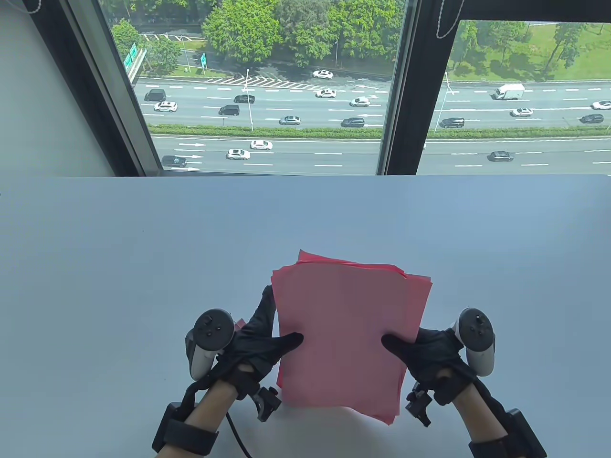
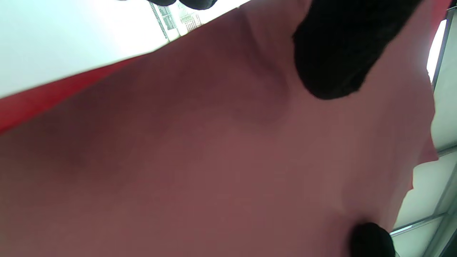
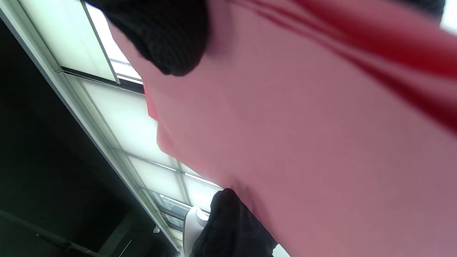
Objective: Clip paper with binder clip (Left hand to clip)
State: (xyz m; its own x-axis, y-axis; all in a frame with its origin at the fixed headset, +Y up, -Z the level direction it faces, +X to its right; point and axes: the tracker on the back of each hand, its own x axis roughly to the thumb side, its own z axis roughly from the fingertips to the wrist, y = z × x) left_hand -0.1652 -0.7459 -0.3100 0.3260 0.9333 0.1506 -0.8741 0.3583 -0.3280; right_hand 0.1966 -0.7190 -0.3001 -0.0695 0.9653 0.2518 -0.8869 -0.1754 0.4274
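Both hands' fingers [image 1: 265,305] hidden behind paper [image 1: 348,324].

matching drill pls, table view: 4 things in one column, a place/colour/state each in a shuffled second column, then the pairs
Things:
1. paper stack
2. left hand
3. right hand
4. table

Descriptions:
A. grips the stack's right edge, thumb on top
B. pale grey-blue, bare at the far side
C. pink-red sheets, loosely aligned, held between both hands
D. grips the stack's left edge, thumb on top

Pairs: 1-C, 2-D, 3-A, 4-B. No binder clip shows in any view.
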